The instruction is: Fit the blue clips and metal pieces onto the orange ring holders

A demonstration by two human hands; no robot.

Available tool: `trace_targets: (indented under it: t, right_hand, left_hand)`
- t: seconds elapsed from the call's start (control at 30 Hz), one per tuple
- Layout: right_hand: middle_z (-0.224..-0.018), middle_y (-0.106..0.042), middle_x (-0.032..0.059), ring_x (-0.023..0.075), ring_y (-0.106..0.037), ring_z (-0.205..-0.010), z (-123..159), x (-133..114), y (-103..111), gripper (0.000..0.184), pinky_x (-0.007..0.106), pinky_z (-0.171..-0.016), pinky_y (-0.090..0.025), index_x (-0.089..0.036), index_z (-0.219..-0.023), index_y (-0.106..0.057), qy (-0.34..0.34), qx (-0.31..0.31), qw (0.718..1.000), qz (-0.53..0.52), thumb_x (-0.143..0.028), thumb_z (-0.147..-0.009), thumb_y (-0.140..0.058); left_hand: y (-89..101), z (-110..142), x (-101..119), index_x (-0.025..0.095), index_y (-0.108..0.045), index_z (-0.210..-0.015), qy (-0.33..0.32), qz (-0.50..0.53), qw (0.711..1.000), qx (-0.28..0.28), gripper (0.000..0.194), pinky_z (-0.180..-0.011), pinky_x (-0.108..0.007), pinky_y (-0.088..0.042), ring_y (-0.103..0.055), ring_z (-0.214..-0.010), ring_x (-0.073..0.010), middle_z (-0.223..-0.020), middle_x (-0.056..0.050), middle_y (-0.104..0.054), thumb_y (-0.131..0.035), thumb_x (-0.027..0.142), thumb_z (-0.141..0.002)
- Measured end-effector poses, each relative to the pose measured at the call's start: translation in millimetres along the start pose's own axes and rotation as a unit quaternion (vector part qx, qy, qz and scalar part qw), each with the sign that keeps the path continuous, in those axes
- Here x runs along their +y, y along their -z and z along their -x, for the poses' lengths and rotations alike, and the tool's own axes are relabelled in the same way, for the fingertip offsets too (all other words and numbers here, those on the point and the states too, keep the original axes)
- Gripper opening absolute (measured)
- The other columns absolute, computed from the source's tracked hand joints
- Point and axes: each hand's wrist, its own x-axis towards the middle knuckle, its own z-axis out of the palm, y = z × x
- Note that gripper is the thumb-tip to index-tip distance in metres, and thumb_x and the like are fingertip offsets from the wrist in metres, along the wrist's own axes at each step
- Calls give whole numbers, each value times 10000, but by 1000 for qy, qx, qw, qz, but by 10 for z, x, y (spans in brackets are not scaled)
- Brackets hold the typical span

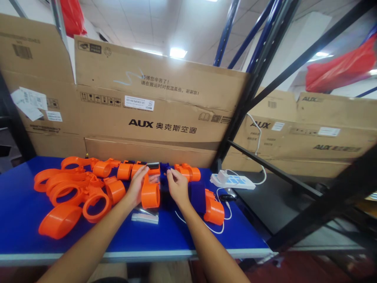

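Both my hands meet over the middle of a blue table (26,208). My left hand (138,185) is curled with its fingertips up near a small dark and silver piece (153,166), beside an orange plastic cylinder (150,195). My right hand (176,184) has its fingers pinched together against a dark blue plastic part (165,169). What sits between the fingertips is too small to name. A flat silver piece (145,217) lies on the table just below my left wrist.
Several orange rings and cylindrical parts (70,192) lie heaped at the left. An orange and blue part (213,210) sits right of my right hand. A white power strip (232,181) with a cable lies at the table's right end. Cardboard boxes (159,114) wall off the back. Black and blue rack beams (265,70) cross on the right.
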Motion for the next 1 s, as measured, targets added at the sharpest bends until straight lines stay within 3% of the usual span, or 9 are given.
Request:
trace_targets:
  t: [0.1, 0.27, 0.53, 0.8, 1.0]
  right_hand:
    - [-851, -714, 59, 197, -637, -767, 1, -53, 11, 299, 305, -702, -498, -197, -1011, -766, 36, -10, 999, 19, -393, -999, -540]
    - [-960, -737, 79, 202, -669, -816, 37, -72, -14, 310, 320, -743, -531, -217, -1221, -733, 77, -41, 995, 38, -336, -989, -566]
    - [-1027, -733, 87, 208, -688, -882, 56, -6, -13, 356, 336, -798, -561, -244, -1327, -678, 122, -78, 987, 66, -274, -988, -571]
    - [-1052, -689, 89, 208, -673, -950, 82, -13, -5, 513, 348, -862, -570, -253, -1501, -503, 170, -103, 974, 111, -194, -992, -509]
    - [-1089, -676, 95, 203, -670, -967, 87, 10, 8, 553, 328, -862, -577, -256, -1535, -451, 191, -113, 964, 149, -171, -989, -482]
  left_hand:
    - [-12, -7, -31, 224, -550, -1248, -40, -27, 999, 7, 559, -747, -348, -628, -767, -899, -269, -1024, -111, -752, -836, 244, -768]
    - [-6, -5, -35, 220, -566, -1287, -45, -65, 997, -16, 564, -788, -368, -635, -762, -953, -280, -1064, -123, -756, -818, 237, -782]
    - [21, 11, -41, 203, -633, -1250, -92, -139, 986, -29, 599, -737, -301, -642, -769, -870, -229, -1120, -110, -749, -874, 193, -703]
    - [26, 29, -75, 170, -632, -1069, -96, -168, 981, -12, 456, -603, -237, -614, -752, -658, -185, -821, -63, -762, -878, 278, -701]
    - [24, 35, -72, 177, -614, -1065, -91, -167, 982, -8, 462, -602, -227, -608, -745, -627, -176, -782, -48, -757, -875, 289, -702]
